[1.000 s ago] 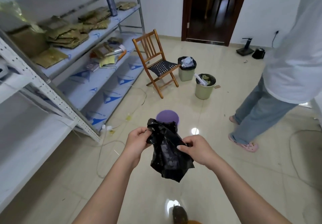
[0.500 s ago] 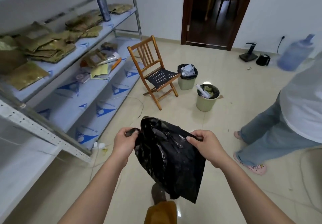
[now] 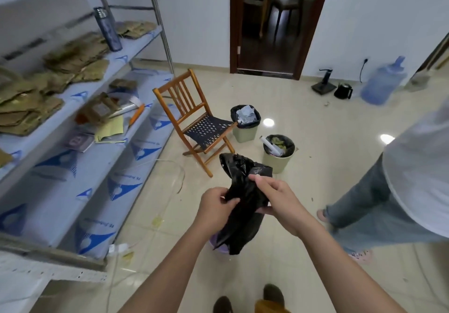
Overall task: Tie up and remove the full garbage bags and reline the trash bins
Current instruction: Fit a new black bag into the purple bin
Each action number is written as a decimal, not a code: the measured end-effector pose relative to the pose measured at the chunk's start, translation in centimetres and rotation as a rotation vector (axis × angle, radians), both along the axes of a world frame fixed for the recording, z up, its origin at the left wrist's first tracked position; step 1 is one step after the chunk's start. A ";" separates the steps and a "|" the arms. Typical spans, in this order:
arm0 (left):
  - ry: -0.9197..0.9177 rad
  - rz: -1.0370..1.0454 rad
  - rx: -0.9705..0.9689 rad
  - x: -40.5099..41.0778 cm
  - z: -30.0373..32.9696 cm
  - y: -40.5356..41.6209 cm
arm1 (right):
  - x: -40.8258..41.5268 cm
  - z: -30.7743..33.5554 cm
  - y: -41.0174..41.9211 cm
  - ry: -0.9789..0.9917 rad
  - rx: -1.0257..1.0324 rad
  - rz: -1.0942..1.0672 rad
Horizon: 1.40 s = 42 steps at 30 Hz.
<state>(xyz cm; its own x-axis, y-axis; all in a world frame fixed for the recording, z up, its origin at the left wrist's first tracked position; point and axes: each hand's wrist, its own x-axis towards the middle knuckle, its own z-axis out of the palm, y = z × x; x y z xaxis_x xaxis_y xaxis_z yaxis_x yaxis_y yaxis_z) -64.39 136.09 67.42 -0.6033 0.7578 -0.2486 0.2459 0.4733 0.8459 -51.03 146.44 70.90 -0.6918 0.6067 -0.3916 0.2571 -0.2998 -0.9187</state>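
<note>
I hold a black garbage bag (image 3: 243, 200) in front of me with both hands. My left hand (image 3: 213, 205) pinches the bag's left edge, with my fingers and thumb curled on the plastic. My right hand (image 3: 274, 198) grips the bag on its right side, fingers curled round a bunched part. The bag is crumpled and hangs down between my hands. Its top pokes up above my fingers.

Just under the bag is a small purple bin (image 3: 220, 245). I can only see a bit of its rim, because the bag hides the rest.

At 12 o'clock from my hands stand two pale green trash bins with black liners. The nearer bin (image 3: 278, 159) is full of scraps and a white roll. The farther bin (image 3: 245, 130) is full of crumpled paper. It is just beside a little wooden chair (image 3: 194, 123), which stands at 11 o'clock.

At 9 o'clock is a metal shelf rack (image 3: 73, 123) with gold packets on it. At 3 o'clock stands another person in jeans (image 3: 364, 200) and a white top. Far off at 2 o'clock is a blue water jug (image 3: 382, 81) by the wall.
</note>
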 end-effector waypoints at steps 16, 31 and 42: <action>0.172 0.076 0.042 -5.6 3.3 5.7 | -6.8 0.9 8.7 -0.050 0.093 0.029; 0.004 -0.122 0.161 -5.8 4.5 9.0 | -6.7 0.8 11.7 -0.098 0.283 0.022; 0.135 0.033 0.070 -7.6 4.6 8.8 | -5.5 0.9 13.2 -0.183 0.235 0.240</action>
